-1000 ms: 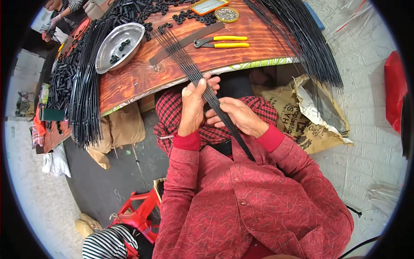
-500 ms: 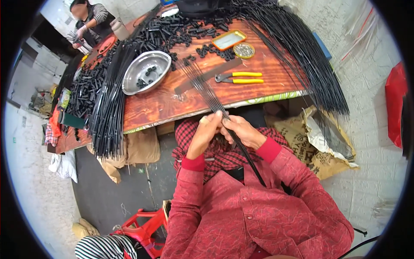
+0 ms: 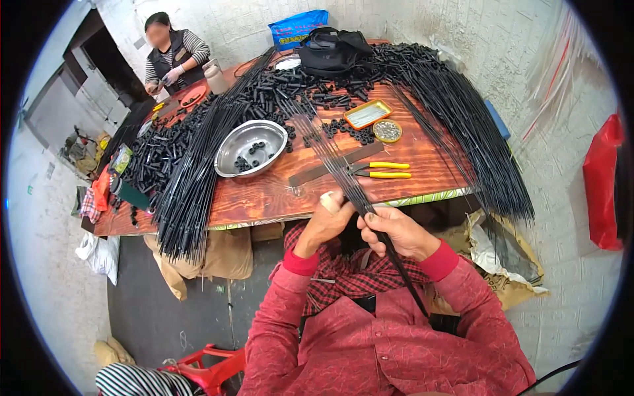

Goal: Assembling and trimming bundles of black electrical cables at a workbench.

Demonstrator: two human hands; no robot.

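My left hand (image 3: pixel 327 223) and my right hand (image 3: pixel 401 232) are both closed on a bundle of thin black rods (image 3: pixel 404 267) above my lap. The rods slant up and away to the left, their thin far ends fanned out over the table. Beneath them lies a flat dark metal bar (image 3: pixel 307 177). Just beyond my hands are end-cutting pliers (image 3: pixel 391 175) with yellow handles, partly behind the rods. To the left stands a steel bowl (image 3: pixel 229 146) with several small black caps inside. A rectangular orange-rimmed tray (image 3: pixel 368 114) and a round tin (image 3: pixel 387 131) of small metal pieces sit farther back.
Long black rods hang over the wooden table's (image 3: pixel 254 198) edge in a left pile (image 3: pixel 191 198) and a right pile (image 3: pixel 472 125). Black tubes surround a black bag (image 3: pixel 333 51). Far left, a co-worker (image 3: pixel 177 59) handles something. A red stool (image 3: pixel 211 363) and paper sacks (image 3: pixel 228 254) are below.
The view has tilted up, so more of the far table and the co-worker shows. My hands still hold the rods; my right hand's fingers have shifted along the bundle.
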